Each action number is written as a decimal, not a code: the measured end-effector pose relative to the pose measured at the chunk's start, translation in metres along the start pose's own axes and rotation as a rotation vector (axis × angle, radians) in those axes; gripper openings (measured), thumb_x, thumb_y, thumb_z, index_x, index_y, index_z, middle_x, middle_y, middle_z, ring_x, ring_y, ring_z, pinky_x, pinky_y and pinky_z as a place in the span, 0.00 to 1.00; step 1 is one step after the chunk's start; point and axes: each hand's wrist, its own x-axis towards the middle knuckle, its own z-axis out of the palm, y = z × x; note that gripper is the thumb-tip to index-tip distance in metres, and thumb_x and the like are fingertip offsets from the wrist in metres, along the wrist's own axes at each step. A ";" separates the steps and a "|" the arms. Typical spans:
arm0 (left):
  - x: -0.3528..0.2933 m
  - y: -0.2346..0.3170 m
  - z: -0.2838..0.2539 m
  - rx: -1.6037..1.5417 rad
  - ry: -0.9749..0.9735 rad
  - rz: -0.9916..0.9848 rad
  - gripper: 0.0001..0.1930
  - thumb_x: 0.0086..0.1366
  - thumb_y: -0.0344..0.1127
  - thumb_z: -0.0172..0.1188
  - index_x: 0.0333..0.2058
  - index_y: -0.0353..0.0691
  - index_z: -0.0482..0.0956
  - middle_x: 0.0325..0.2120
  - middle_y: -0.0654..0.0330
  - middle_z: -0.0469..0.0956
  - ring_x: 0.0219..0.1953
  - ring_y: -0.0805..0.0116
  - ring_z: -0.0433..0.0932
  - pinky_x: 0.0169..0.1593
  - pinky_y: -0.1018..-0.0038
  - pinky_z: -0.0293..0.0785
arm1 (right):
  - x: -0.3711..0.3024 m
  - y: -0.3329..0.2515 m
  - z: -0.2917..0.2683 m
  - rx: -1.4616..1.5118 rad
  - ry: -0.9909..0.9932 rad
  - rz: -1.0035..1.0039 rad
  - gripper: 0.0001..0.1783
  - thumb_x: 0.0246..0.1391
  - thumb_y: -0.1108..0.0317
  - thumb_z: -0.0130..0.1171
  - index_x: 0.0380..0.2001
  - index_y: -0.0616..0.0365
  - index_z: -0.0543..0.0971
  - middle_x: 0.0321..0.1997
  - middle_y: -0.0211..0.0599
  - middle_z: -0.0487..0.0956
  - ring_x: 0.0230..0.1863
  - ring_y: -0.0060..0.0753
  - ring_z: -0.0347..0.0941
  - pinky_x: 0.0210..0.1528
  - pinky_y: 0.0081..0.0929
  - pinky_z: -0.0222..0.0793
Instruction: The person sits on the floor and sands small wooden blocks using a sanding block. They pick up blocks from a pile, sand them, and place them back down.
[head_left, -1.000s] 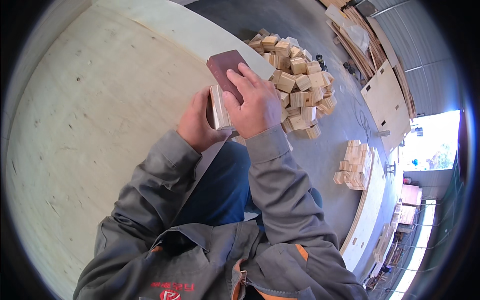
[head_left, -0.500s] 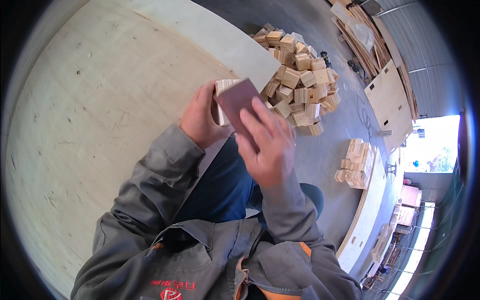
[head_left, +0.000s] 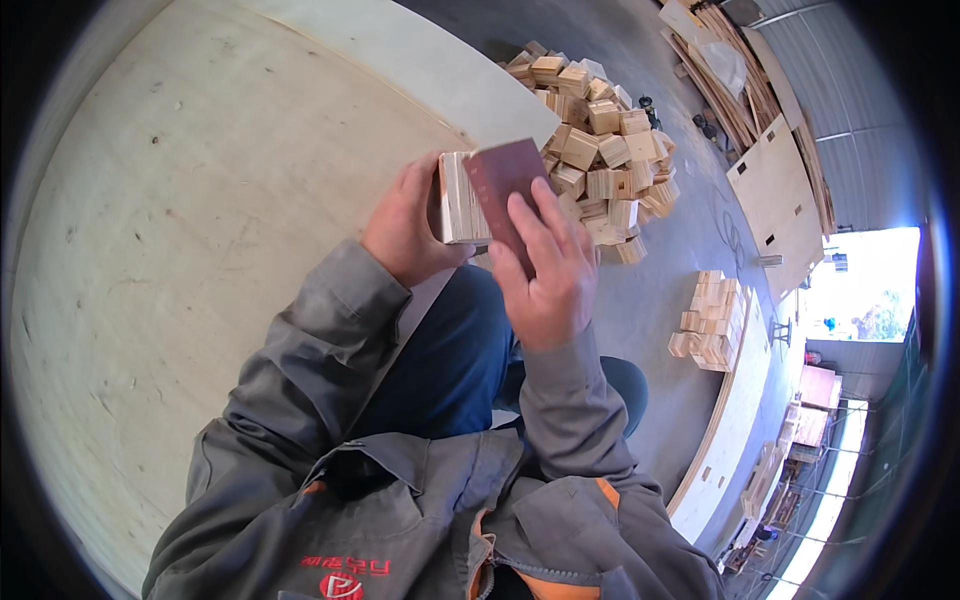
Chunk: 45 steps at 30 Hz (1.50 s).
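My left hand point(head_left: 408, 222) is closed round a plywood block point(head_left: 459, 205) whose layered edge faces right, just above the rim of the large pale plywood sheet point(head_left: 210, 220). Against that layered edge, my right hand point(head_left: 548, 275) holds a flat, dark red sanding block point(head_left: 507, 190). The sanding block tilts and covers the plywood block's right side. Its upper end stands clear of my fingers. How far my right thumb wraps behind it is hidden.
A heap of plywood blocks point(head_left: 600, 150) lies on the grey floor beyond the sheet. Further right, a neat stack of blocks point(head_left: 708, 322) stands beside a long plywood panel point(head_left: 715, 440). Boards point(head_left: 785, 185) lean against the far-right wall. My knee point(head_left: 450, 340) is below my hands.
My right hand and the sanding block have moved right and slightly up, showing more of the plywood block's layered edge. My left hand still holds the block in nearly the same place.
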 end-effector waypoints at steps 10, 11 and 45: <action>0.005 -0.003 0.007 -0.019 0.071 -0.011 0.54 0.43 0.34 0.89 0.70 0.34 0.71 0.59 0.43 0.80 0.63 0.44 0.82 0.65 0.58 0.81 | -0.011 -0.001 -0.009 0.071 0.038 0.030 0.31 0.58 0.62 0.79 0.66 0.45 0.87 0.78 0.42 0.78 0.65 0.51 0.77 0.70 0.50 0.70; 0.005 -0.003 0.006 -0.049 0.085 -0.026 0.53 0.43 0.34 0.89 0.70 0.33 0.71 0.59 0.43 0.80 0.62 0.44 0.82 0.65 0.58 0.82 | -0.008 -0.002 -0.006 0.071 0.071 0.016 0.31 0.58 0.62 0.79 0.66 0.45 0.86 0.78 0.42 0.77 0.66 0.51 0.77 0.70 0.50 0.70; 0.029 0.023 -0.020 -0.377 -0.091 -0.251 0.48 0.52 0.27 0.84 0.71 0.27 0.71 0.63 0.51 0.83 0.66 0.61 0.83 0.72 0.63 0.78 | -0.045 0.085 -0.005 0.013 0.171 -0.172 0.31 0.55 0.58 0.84 0.63 0.42 0.88 0.80 0.42 0.75 0.72 0.58 0.73 0.72 0.50 0.68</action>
